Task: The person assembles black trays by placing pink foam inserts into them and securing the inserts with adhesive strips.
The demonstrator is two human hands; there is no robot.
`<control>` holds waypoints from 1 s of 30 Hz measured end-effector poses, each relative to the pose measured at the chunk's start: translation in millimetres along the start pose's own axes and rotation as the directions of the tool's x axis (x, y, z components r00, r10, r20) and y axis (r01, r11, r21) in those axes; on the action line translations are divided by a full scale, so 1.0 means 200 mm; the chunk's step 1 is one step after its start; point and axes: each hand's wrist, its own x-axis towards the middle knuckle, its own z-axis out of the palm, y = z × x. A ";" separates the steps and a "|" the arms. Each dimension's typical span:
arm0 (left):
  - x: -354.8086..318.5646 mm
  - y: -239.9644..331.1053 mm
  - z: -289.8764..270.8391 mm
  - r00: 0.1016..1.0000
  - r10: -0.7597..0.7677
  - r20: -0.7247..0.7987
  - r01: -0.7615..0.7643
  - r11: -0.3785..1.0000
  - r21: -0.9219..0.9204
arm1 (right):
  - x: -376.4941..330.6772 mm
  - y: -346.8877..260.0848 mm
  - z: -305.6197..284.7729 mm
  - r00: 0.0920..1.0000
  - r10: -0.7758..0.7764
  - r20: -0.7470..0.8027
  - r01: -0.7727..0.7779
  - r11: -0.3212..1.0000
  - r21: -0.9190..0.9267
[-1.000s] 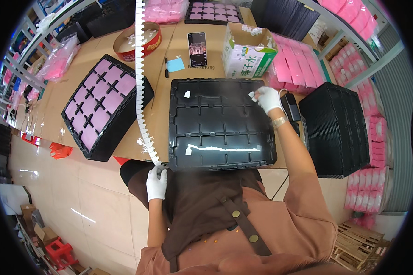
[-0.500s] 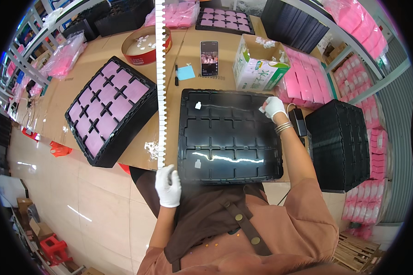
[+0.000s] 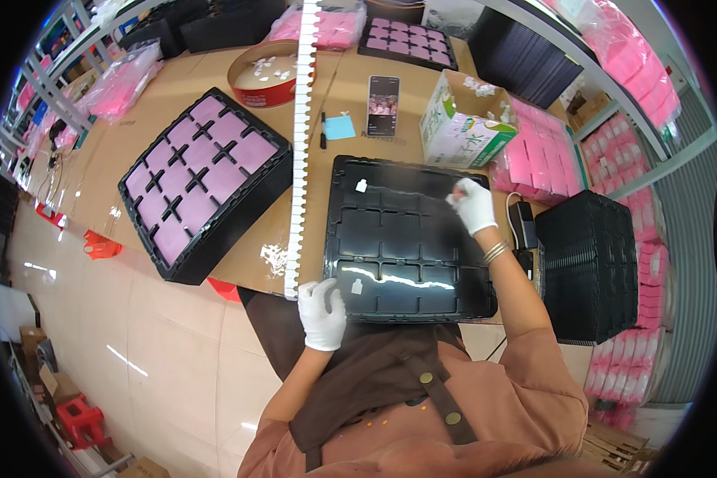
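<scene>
A black plastic tray (image 3: 402,227) with shallow moulded compartments lies at the table's front edge. Two small white bottle-shaped stickers, an upper sticker (image 3: 361,186) and a lower sticker (image 3: 357,286), sit on its left side. Over the tray's far right part is my white-gloved right hand (image 3: 475,206), thumb and fingertips pinched together; whatever they hold is too small to make out. My left hand (image 3: 322,315), gloved too, is beside the tray's near left corner, fingers loosely curved and apart from the thumb, with nothing visible in it.
Left stands a stack of black trays with pink foam pads (image 3: 207,175). A notched white strip (image 3: 302,159) runs upright beside it. Behind are a round red tin (image 3: 267,95), phone (image 3: 383,107), blue notes (image 3: 339,127) and carton (image 3: 462,127). Stacked black trays (image 3: 589,267) stand right.
My right hand has shifted slightly inward from the tray's far right corner, and the white piece at its fingertips no longer shows clearly. My left hand stays by the near left corner.
</scene>
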 end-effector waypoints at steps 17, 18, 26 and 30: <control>-0.01 -0.01 0.00 0.999 -0.014 -0.046 0.011 0.997 -0.075 | 0.33 -0.53 0.55 0.782 0.094 0.616 -0.263 0.946 0.189; 0.00 -0.01 0.00 0.999 -0.011 -0.043 0.008 0.997 -0.072 | 0.33 -0.53 0.55 0.827 0.101 0.553 -0.222 0.962 0.156; 0.00 -0.01 -0.01 0.999 -0.012 -0.038 0.008 0.996 -0.090 | 0.30 -0.60 0.62 0.893 -0.072 0.445 0.193 0.953 -0.233; 0.00 -0.02 0.00 0.999 -0.001 -0.047 -0.003 0.995 -0.095 | 0.21 -0.63 0.58 0.899 -0.233 0.371 0.367 0.864 -0.346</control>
